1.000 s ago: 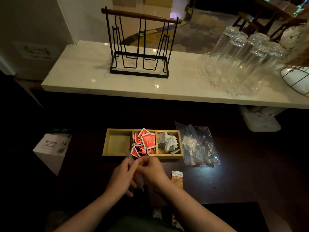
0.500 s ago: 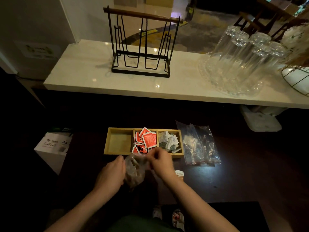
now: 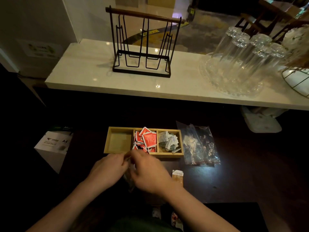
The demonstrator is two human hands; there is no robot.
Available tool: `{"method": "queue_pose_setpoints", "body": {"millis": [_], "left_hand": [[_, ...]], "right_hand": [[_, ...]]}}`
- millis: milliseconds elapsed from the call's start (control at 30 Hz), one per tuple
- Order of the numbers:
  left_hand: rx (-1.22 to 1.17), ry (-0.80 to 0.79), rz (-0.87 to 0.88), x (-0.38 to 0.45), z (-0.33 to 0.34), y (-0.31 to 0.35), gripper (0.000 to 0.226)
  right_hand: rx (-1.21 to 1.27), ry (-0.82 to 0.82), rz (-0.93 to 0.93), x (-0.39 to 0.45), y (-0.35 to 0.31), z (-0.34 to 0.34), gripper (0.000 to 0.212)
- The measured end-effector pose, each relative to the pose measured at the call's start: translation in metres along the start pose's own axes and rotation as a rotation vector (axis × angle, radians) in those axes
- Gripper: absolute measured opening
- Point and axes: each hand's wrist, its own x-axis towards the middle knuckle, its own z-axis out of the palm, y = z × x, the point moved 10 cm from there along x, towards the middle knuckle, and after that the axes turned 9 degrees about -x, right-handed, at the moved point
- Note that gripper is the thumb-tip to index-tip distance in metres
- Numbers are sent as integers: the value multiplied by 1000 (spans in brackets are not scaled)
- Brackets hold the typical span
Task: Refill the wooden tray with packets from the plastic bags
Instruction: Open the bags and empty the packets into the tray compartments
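My left hand and right hand both pinch one plastic bag; the empty left compartment of the wooden tray lies just ahead, nearer my left hand

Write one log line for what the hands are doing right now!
left hand + right hand: together on something blurred | wooden tray: left slot bare, middle red packets

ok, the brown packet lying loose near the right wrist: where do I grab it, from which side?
Judging by its pose, pinch the brown packet's white far end, coming from above on its right side. It lies flat on the dark table, and the right hand crowds its left edge.
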Motion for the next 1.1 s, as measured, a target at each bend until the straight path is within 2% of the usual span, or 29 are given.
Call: {"method": "queue_pose_setpoints", "body": {"millis": [67,200,300,367,433,500,567,600,667,767,900,1000,1100], "left_hand": [[-45,11,-2,-1,-1,-1,24],[-142,37,63,-10,-4,-1,17],[-365,44,108,-12,-4,-12,21],[-576,120,31,-6,-2,-42,24],[-771,149,-141,2,14,-78,21],[-1016,44,-358,0,50,-99,29],[-1356,-147,-505,-9,86,-92,42],[-1503,-209,-506,-13,92,-82,47],[-1656,-200,-435,-11,82,-71,48],[-1584,121,-353,2,41,-87,34],[-1192,512,-211,8,-34,-120,29],[-882,677,-157,1,-88,-122,29],[-733,770,-92,-3,-127,-118,35]], "right_hand": [[20,-51,12,1,-2,18,38],[-4,-8,40,9,0,29,32],[37,28,9,14,-3,23,23],[90,66,31,17,1,13,16],[181,89,36,21,1,2,13],[275,123,-17,25,-9,-14,12],[334,162,-73,31,-20,-32,12],[353,186,-93,36,-23,-41,11],[385,232,-99,47,-24,-57,10],[466,271,-34,64,-10,-78,8],[425,283,63,80,19,-90,7],[367,247,116,91,35,-83,6],[439,189,156,100,43,-69,8]]}}
